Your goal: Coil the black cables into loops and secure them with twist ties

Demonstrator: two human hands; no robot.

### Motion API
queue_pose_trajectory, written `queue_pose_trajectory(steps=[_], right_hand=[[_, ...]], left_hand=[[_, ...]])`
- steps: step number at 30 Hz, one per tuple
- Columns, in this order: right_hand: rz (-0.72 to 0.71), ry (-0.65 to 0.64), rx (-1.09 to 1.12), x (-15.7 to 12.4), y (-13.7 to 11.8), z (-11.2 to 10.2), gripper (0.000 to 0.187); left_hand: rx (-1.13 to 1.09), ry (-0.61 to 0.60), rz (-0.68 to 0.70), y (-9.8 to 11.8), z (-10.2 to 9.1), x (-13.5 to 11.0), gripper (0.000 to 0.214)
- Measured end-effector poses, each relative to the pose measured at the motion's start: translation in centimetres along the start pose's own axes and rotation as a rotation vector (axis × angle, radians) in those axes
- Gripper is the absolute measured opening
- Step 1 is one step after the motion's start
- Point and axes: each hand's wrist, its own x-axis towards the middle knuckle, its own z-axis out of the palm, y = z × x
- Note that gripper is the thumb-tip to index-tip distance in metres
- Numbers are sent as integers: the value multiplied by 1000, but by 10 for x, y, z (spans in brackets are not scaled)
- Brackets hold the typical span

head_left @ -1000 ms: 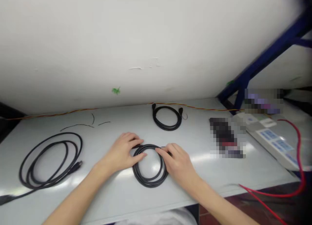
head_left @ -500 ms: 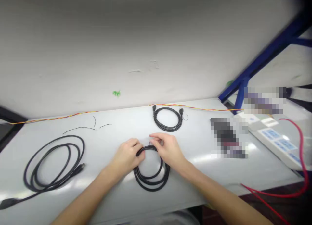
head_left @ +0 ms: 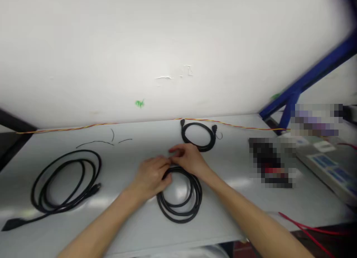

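A black cable (head_left: 180,219), wound into a coil of several loops, lies on the table in front of me. My left hand (head_left: 153,176) is closed round the coil's upper left side, fingers and thumb pinching the strands. At the coil's top, my right hand (head_left: 187,157) is closed in a pinch, its fingertips meeting those of the left. A thin dark tie showed at these fingertips half a second ago; now the fingers mostly hide it. Beyond the right hand lies a second coiled cable (head_left: 198,148) with two plugs and a thin tie end sticking out.
At left rests a loosely looped black cable (head_left: 65,209) with its connectors. Thin black ties (head_left: 96,142) lie behind it. A twisted red-yellow wire (head_left: 69,129) runs along the wall. To the right are a blurred-out dark object (head_left: 267,161), a pale box (head_left: 315,153) and red cables (head_left: 301,225).
The view has shifted slightly, moving the scene mostly rightward. My hands have drawn together at the coil's top, the right fingertips now against the left hand.
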Motion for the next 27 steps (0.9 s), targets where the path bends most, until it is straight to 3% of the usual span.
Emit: queue_pose_trajectory(steps=[7,11,14,17,22,27], right_hand=[[9,-25,96,1,6,-4,36],[-219,-39,-62,-1,10,-8,56],[-414,-83,-223,-2,12,-14,55],[-501,-76,-322,-2,15,-18,52],[-445,-97,-250,2,17,-20,55],[-345,-248,-85,3,15,-25,54]], left_hand=[[-70,26,-4,-1,0,0,16],[-114,-10,-19,-2,2,3,15],[-164,-45,-13,-2,2,5,17],[-188,-53,-20,-3,2,6,19],[-205,-24,-35,-2,1,6,20],[-231,-11,-4,-3,-1,6,20]])
